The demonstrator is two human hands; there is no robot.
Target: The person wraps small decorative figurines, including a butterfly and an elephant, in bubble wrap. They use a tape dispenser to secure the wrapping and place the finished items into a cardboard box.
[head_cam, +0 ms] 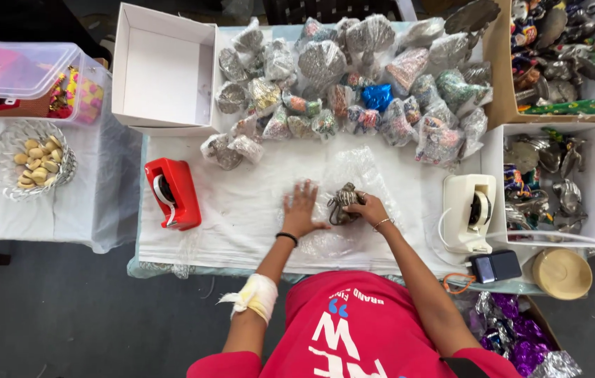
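The surface (241,210), covered in white sheeting, carries a red tape dispenser (173,193) at its left and a white tape dispenser (470,212) at its right, with a sheet of bubble wrap (353,168) spread between them. Along its far edge lie an open white box (164,70) and a heap of wrapped figurines (353,91). A second surface (94,203) on the left, draped in white, holds a glass bowl (3,147) of pale pieces and a lidded plastic container (24,70).

A metal figurine (344,203) sits on a bubble wrap sheet (353,168) at the table's middle, with the left hand (302,210) flat just left of it and the right hand (367,208) touching its right side. Wrapped figurines (353,91) lie piled behind. One tape dispenser (173,192) stands to the left, another tape dispenser (469,212) to the right.
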